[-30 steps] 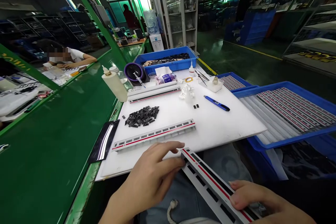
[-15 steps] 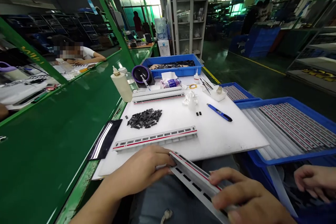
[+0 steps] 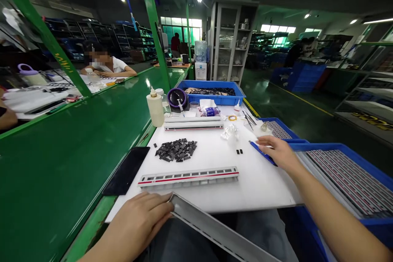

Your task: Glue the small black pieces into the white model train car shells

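Observation:
My left hand (image 3: 144,217) is closed around the near-left end of a pale model train car shell (image 3: 211,227), whose hollow inside faces up. The shell slants down to the right over my lap, and its far end runs out of view. Out to the right, my right hand (image 3: 278,151) has its fingers curled over a blue utility knife (image 3: 255,145) lying on the white foam board (image 3: 260,188). The thumb is partly hidden. A second train car shell (image 3: 190,177), white with a red stripe, lies on the board beyond my left hand.
A heap of small black pieces (image 3: 176,150) lies mid-board, with two more (image 3: 239,152) near the knife. Another shell (image 3: 193,127), a bottle (image 3: 155,108) and tweezers (image 3: 249,118) sit farther back. Blue trays (image 3: 334,146) stand right. A co-worker (image 3: 107,63) sits across the green partition.
My right hand has left the train car shell and reached out to the knife. My left hand keeps hold of the shell, which has turned. The camera view has tilted up.

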The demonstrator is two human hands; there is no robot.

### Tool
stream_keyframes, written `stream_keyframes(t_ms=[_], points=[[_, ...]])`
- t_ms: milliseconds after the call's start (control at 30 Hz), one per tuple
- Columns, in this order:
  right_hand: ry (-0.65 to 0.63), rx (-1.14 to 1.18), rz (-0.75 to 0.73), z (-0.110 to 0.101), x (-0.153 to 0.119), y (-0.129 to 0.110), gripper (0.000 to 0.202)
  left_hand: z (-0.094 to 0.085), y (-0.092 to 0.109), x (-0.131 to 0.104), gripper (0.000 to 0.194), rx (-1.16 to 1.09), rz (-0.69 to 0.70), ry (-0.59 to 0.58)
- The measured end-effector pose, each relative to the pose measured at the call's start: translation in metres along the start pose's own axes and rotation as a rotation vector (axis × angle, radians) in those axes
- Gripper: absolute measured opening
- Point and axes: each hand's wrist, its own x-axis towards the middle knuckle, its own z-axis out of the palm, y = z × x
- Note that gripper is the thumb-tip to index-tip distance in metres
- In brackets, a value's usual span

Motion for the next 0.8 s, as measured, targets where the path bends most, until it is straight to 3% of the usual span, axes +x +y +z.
stream_keyframes(t_ms=[133, 200, 267, 367, 467, 600, 700, 800], points=[[-0.092, -0.242, -0.044, 0.051, 0.054, -0.026, 0.049, 0.014, 0.002, -0.007, 0.024, -0.021, -0.032, 0.017], [-0.107, -0.281, -0.056, 0.069, 0.068, -0.035, 0.039, 0.019, 0.002, -0.010, 0.026, -0.049, -0.069, 0.005], [-0.127, -0.285, -0.072, 0.075, 0.075, -0.041, 0.025, 0.022, 0.001, -0.013, 0.026, -0.068, -0.117, -0.013], [-0.112, -0.285, -0.082, 0.061, 0.066, -0.048, 0.029, 0.026, -0.001, -0.015, 0.024, -0.073, -0.160, -0.023], [-0.045, -0.086, -0.025, 0.033, 0.026, -0.062, 0.040, 0.031, -0.001, -0.013, 0.023, -0.069, -0.182, 0.003], [0.063, 0.602, 0.143, 0.015, -0.067, -0.080, 0.037, 0.030, 0.007, -0.007, 0.023, -0.109, -0.248, -0.043], [-0.030, 0.927, 0.075, 0.033, -0.130, -0.087, 0.039, 0.022, 0.015, -0.001, 0.023, -0.135, -0.350, -0.175], [-0.176, 1.115, 0.129, 0.067, -0.159, -0.100, 0.030, 0.014, 0.019, 0.002, 0.027, -0.131, -0.426, -0.269]])
